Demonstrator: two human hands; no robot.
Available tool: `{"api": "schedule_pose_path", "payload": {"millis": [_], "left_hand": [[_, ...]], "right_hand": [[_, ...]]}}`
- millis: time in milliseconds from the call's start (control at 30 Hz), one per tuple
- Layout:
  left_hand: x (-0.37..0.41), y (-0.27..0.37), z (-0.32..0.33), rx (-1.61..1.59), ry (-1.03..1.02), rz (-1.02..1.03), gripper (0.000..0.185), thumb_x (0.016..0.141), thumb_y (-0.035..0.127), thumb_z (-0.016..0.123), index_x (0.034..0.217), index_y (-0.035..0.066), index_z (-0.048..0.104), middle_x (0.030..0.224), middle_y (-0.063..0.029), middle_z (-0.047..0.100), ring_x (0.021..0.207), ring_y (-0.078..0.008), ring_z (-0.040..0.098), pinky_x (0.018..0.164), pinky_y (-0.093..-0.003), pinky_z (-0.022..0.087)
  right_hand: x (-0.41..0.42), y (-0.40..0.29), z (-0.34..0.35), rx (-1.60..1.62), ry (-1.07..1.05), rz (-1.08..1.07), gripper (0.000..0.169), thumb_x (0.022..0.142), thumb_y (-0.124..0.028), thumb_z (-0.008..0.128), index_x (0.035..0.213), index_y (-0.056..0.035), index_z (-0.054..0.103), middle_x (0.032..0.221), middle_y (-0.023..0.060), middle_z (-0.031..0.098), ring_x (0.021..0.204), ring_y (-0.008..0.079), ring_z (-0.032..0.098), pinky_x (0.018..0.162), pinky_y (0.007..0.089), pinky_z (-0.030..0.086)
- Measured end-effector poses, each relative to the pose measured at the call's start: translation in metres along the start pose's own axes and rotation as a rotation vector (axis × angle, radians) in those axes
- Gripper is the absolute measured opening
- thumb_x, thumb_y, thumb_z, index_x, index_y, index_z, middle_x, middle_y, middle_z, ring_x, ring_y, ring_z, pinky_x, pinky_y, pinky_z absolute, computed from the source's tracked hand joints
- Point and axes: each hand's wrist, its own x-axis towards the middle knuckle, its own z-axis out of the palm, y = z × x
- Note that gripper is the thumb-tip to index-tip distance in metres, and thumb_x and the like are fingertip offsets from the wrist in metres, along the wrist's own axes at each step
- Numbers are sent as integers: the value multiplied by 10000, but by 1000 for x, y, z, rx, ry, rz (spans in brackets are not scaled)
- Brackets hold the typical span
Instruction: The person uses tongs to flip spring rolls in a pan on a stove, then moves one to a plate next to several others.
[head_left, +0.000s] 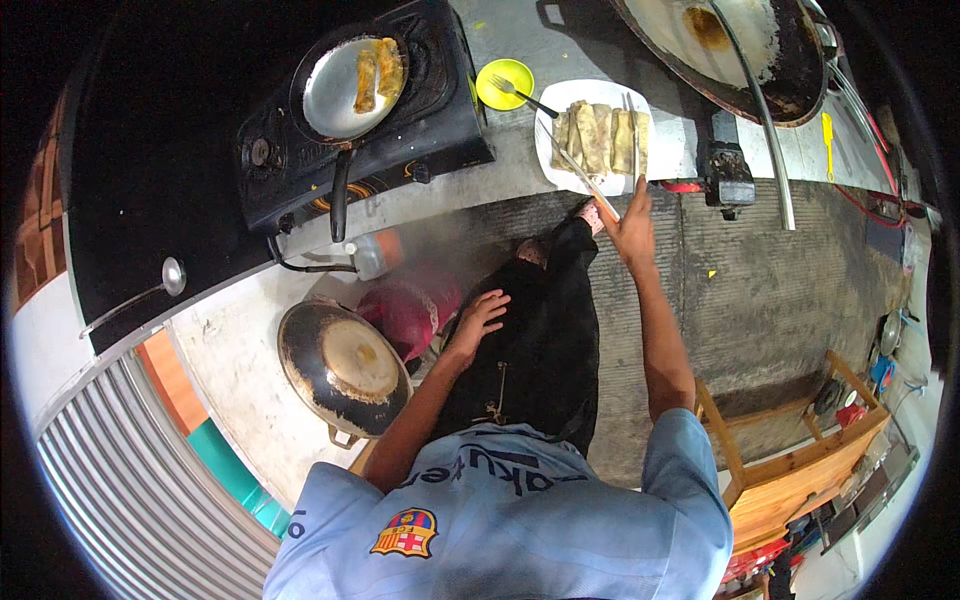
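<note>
My right hand (632, 230) grips metal tongs (590, 180), whose two arms spread over a white plate (551, 169) on the counter. Several pale rolled wraps (592, 139) lie side by side on that plate, between and beneath the tong arms. My left hand (480, 322) holds nothing, its fingers apart above my dark trousers. At the left a frying pan (330, 97) sits on a black gas stove (450, 112), with two browned rolls (377, 75) in it. Between stove and plate stands a small yellow-green dish (514, 71); a fork (517, 91) leans from it to the white plate.
A large wok (802, 82) with a long metal utensil across it is at the upper right, near a yellow utensil (828, 146). Another worn wok (364, 360) is below the counter at left. A ladle (174, 277) lies left; a wooden bench (810, 472) stands lower right.
</note>
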Motion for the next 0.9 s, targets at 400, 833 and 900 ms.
{"api": "schedule_pose_path", "payload": {"millis": [400,833,900], "left_hand": [[-5,-35,-12,-68,118,-76,629,1008,491,430,1461,58,373,1449,-121,505,1320,-284,469,1080,-451,369],[-8,-74,-35,26,174,-133,601,991,478,480,1426,67,435,1364,-106,592,1198,-263,572,978,-417,444],[-8,-78,-39,39,176,-143,613,986,486,490,1431,69,430,1355,-112,598,1194,-262,575,971,-410,450]], "right_hand": [[3,4,15,-128,-118,123,1163,805,-652,665,1538,27,70,1218,270,499,826,440,661,665,503,565],[-3,-8,17,-57,28,209,1089,787,-603,718,1538,-31,174,1277,262,429,1009,451,614,800,521,544],[-5,-7,15,-91,69,172,1101,780,-604,724,1541,-38,165,1272,267,431,1062,456,593,812,524,541]]}}
